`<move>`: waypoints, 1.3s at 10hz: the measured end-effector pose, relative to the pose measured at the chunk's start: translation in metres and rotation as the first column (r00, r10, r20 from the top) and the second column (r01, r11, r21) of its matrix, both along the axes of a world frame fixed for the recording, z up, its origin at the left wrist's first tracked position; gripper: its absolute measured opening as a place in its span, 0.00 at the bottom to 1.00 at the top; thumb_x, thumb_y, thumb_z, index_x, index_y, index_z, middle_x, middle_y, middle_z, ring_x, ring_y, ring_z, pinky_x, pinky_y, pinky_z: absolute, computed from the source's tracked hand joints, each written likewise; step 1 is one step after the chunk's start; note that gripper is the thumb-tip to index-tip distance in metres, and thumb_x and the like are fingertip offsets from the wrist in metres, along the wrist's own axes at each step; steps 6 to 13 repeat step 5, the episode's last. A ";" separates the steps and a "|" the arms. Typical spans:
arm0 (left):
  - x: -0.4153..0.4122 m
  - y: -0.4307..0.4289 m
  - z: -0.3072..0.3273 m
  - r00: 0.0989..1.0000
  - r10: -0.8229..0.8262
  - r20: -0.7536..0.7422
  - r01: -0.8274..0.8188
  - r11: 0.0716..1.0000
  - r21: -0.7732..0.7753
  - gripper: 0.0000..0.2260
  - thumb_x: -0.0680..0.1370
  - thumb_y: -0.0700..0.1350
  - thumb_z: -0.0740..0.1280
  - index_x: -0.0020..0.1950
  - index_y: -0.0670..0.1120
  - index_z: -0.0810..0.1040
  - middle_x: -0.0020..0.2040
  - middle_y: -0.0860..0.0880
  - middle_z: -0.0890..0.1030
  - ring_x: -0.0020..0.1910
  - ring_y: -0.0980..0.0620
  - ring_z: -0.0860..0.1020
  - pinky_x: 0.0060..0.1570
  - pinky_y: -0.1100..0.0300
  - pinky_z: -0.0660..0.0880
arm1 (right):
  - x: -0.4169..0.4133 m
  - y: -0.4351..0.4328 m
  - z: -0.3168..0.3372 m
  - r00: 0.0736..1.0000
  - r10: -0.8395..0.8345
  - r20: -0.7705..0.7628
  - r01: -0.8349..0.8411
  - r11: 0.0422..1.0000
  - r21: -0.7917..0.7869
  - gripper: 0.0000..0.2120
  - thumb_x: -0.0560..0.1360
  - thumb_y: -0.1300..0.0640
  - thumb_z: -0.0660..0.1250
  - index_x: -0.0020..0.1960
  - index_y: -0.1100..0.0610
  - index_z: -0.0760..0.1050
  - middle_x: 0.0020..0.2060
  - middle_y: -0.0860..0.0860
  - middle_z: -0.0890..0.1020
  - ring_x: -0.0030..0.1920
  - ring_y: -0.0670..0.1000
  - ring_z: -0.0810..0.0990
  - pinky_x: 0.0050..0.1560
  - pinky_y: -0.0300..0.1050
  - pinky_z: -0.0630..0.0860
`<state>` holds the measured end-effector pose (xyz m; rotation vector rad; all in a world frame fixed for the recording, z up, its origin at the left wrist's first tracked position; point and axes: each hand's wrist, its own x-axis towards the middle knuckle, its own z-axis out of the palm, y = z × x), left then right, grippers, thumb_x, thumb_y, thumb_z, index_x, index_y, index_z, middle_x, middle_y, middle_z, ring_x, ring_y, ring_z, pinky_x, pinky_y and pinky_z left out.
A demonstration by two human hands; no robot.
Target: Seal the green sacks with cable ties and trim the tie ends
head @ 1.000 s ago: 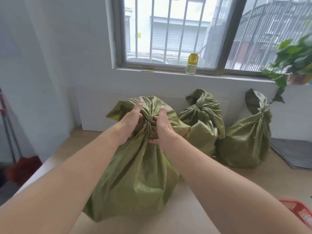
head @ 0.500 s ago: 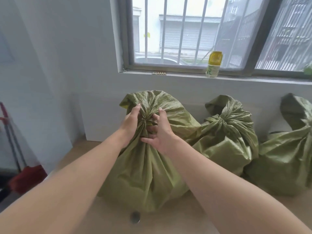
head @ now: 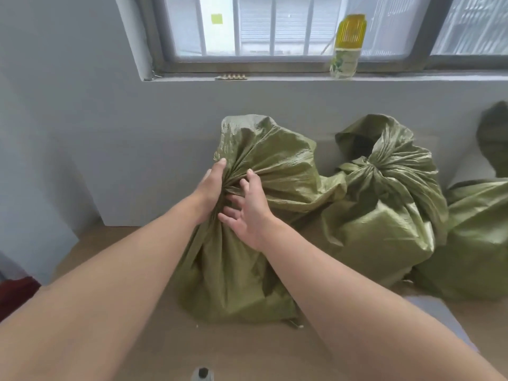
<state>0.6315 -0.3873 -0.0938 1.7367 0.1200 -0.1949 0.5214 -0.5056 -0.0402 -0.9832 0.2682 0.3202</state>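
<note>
1. Sacks of green woven plastic stand in a row on the brown floor (head: 110,270), against the grey wall below the window (head: 275,28); the nearest sack (head: 228,276) is at the left of the row.
2. At the far left edge, something dark red (head: 16,292) sits low by the wall; what it is cannot be told.
3. The left hand (head: 210,185) is closed around the gathered neck of the nearest sack, fingers wrapped into the bunched folds.
4. The right hand (head: 248,210) is open, fingers spread, resting against the same neck just beside the left hand, gripping nothing.
5. Above the neck, the loose top of that sack fans out towards the wall.
6. Just to the right stands a second sack (head: 384,210), touching the first, its neck already cinched.
7. A third sack (head: 472,237) is at the right edge, partly cut off.
8. On the window ledge above the second sack stands a bottle (head: 347,48) with a yellow top.
</note>
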 end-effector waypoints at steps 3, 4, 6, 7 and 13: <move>-0.051 -0.011 0.018 0.970 0.194 0.146 -0.215 0.966 0.143 0.44 0.71 0.75 0.51 0.82 0.51 0.62 0.82 0.47 0.63 0.83 0.44 0.55 0.80 0.40 0.49 | -0.002 -0.010 -0.025 0.999 0.001 -0.049 -0.004 0.998 -0.056 0.31 0.82 0.33 0.56 0.82 0.43 0.60 0.79 0.60 0.65 0.78 0.67 0.65 0.72 0.65 0.69; -0.075 -0.010 0.028 0.962 0.211 0.170 -0.231 0.968 0.102 0.46 0.69 0.76 0.51 0.83 0.54 0.58 0.84 0.49 0.58 0.83 0.45 0.53 0.80 0.39 0.49 | -0.021 -0.012 -0.014 0.998 -0.002 -0.058 -0.005 0.994 -0.113 0.30 0.82 0.33 0.54 0.81 0.41 0.62 0.77 0.57 0.68 0.76 0.65 0.67 0.70 0.66 0.72; -0.092 -0.002 0.032 0.969 0.191 0.157 -0.191 0.981 -0.012 0.45 0.68 0.76 0.53 0.81 0.57 0.62 0.82 0.52 0.63 0.81 0.50 0.58 0.79 0.41 0.54 | -0.042 -0.012 -0.001 0.999 -0.025 -0.048 0.018 0.989 -0.147 0.29 0.82 0.32 0.53 0.80 0.40 0.63 0.77 0.56 0.68 0.76 0.63 0.68 0.65 0.65 0.73; -0.092 -0.002 0.032 0.969 0.191 0.157 -0.191 0.981 -0.012 0.45 0.68 0.76 0.53 0.81 0.57 0.62 0.82 0.52 0.63 0.81 0.50 0.58 0.79 0.41 0.54 | -0.042 -0.012 -0.001 0.999 -0.025 -0.048 0.018 0.989 -0.147 0.29 0.82 0.32 0.53 0.80 0.40 0.63 0.77 0.56 0.68 0.76 0.63 0.68 0.65 0.65 0.73; -0.092 -0.002 0.032 0.969 0.191 0.157 -0.191 0.981 -0.012 0.45 0.68 0.76 0.53 0.81 0.57 0.62 0.82 0.52 0.63 0.81 0.50 0.58 0.79 0.41 0.54 | -0.042 -0.012 -0.001 0.999 -0.025 -0.048 0.018 0.989 -0.147 0.29 0.82 0.32 0.53 0.80 0.40 0.63 0.77 0.56 0.68 0.76 0.63 0.68 0.65 0.65 0.73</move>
